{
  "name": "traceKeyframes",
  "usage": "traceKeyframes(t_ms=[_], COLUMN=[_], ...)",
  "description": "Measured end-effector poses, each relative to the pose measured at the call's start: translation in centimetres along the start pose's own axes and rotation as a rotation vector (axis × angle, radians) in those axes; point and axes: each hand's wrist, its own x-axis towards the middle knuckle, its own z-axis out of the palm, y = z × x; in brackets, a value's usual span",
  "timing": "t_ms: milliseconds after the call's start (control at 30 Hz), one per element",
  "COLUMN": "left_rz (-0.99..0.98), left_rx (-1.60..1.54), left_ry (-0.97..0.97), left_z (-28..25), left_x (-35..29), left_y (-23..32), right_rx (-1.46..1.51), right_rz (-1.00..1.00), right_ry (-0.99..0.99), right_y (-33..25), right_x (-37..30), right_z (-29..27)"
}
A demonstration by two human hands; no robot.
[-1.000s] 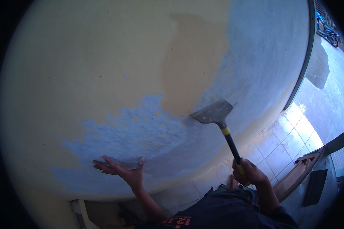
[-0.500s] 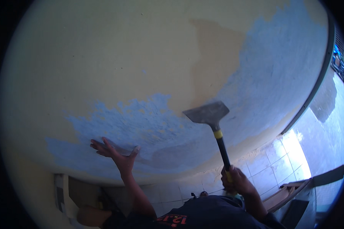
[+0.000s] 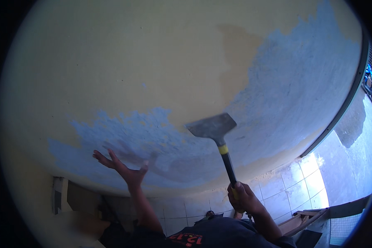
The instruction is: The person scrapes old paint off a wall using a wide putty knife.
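In my right hand [image 3: 242, 198] I hold a long-handled scraper [image 3: 213, 127], fingers wrapped round its black and yellow handle. Its wide grey blade points up at the wall [image 3: 111, 62], by the border between yellow paint and bare bluish patches; whether it touches cannot be told. To the left, my left hand [image 3: 126, 169] is raised before a bluish patch [image 3: 124, 132], empty, with fingers spread. A shadow shows on the wall beside that hand, apart from the fingertips.
Pale floor tiles [image 3: 273, 194] run along the wall's foot. A dark edge strip [image 3: 347, 105] bounds the wall at right, with a blue motorbike [image 3: 371, 80] beyond. A wooden frame [image 3: 304, 221] stands at lower right. Another person's blurred arm [image 3: 89, 225] is at lower left.
The view has shifted, so the wall sits lower and further left. The scraper has risen slightly against the wall. My left hand has drawn away from its shadow, still spread.
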Motion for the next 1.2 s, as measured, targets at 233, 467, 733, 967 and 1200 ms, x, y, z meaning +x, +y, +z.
traceKeyframes(t_ms=[233,467,733,967,1200], left_rz=[-0.111,-0.011,-0.059,-0.046,-0.035], left_rx=[-0.068,-0.040,-0.069,0.002,0.015], left_ry=[-0.024,-0.101,-0.227,-0.169,-0.190], left_z=[1.4,1.6,3.8,5.4,5.8], left_x=[-1.0,-0.2,0.9,0.2,0.2], left_y=[5.6,4.8,8.0,7.5,7.0], right_rx=[0.148,0.062,0.085,0.060,0.096], right_rz=[0.091,0.036,-0.015,0.007,-0.009], right_ry=[0.020,0.053,0.043,0.052,0.060], right_y=[1.9,0.9,1.8,1.4,1.4], right_x=[-1.6,-0.4,-0.3,0.4,0.2], right_z=[-0.4,3.2,3.6,3.3,2.6])
